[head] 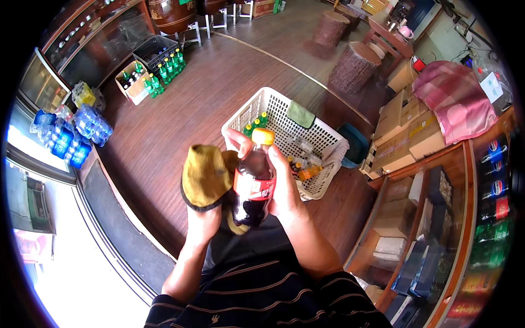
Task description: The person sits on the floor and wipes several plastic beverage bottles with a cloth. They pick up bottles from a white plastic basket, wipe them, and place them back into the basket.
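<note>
My right hand (283,184) grips a plastic bottle of dark drink (255,180) with a yellow cap and a red and white label, held upright before my chest. Draped over my left hand (205,223) is a mustard-yellow cloth (207,176) with a dark edge; it covers most of the fingers and lies against the bottle's left side. Beyond the hands, a white perforated plastic basket (262,100) rests on the floor. Inside it are green bottles (256,123), orange drink bottles (309,173) and some clear bottles (305,145). A green cloth (301,115) hangs over its far rim.
Several green bottles (166,71) stand by a cardboard box (133,84) and a black crate (154,51). Shrink-wrapped water packs (67,137) line the left doorway. At right are a glass cabinet (410,229), stacked cartons (404,127) and a teal tub (352,145). Log stools (354,67) stand farther back.
</note>
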The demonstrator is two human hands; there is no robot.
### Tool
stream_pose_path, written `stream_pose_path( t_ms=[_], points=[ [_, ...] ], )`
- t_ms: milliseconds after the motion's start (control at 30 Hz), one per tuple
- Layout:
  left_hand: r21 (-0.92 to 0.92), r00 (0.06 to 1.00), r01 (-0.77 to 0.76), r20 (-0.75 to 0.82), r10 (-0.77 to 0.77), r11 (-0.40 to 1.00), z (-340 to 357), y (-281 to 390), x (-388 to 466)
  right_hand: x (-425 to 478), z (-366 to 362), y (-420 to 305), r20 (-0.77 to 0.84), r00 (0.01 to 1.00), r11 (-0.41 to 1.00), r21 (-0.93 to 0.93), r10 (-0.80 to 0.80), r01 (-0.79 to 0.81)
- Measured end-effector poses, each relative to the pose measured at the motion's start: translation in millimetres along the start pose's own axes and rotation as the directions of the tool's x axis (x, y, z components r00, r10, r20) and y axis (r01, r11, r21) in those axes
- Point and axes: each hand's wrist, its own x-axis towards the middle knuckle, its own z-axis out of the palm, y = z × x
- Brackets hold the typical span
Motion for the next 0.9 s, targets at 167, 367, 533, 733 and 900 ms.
stream_pose_path(
  t_ms=[167, 367, 533, 733, 900],
  points=[
    [0.535, 0.969, -0.2, -0.019, 0.248, 0.821, -4, 51, 44, -14, 4, 18, -0.134, 0.985, 0.993, 0.068, 0.107, -0.099],
    [-0.279, 0.937, 0.069, 0.348, 0.034, 0.958, -26, 11, 31, -9, -4, 18, -0.067, 0.997, 0.993, 0.11, -0.03, 0.037],
    [-0.43, 0.997, 0.075, 0.054, -0.058, 0.9, -20, 4, -6, -11, -11, 11, -0.173, 0.978, 0.986, 0.097, -0.119, 0.137],
    [-0.521, 0.939, 0.294, 0.314, -0.14, 0.801, 8, 6, -30, -1, 1, 31, 0.038, 0.891, 0.608, -0.718, -0.452, 0.339],
    [-0.405, 0.923, 0.308, 0.348, -0.166, 0.861, 6, -1, -26, -7, -4, 29, -0.137, 0.949, 0.917, -0.328, -0.285, 0.228]
  ],
)
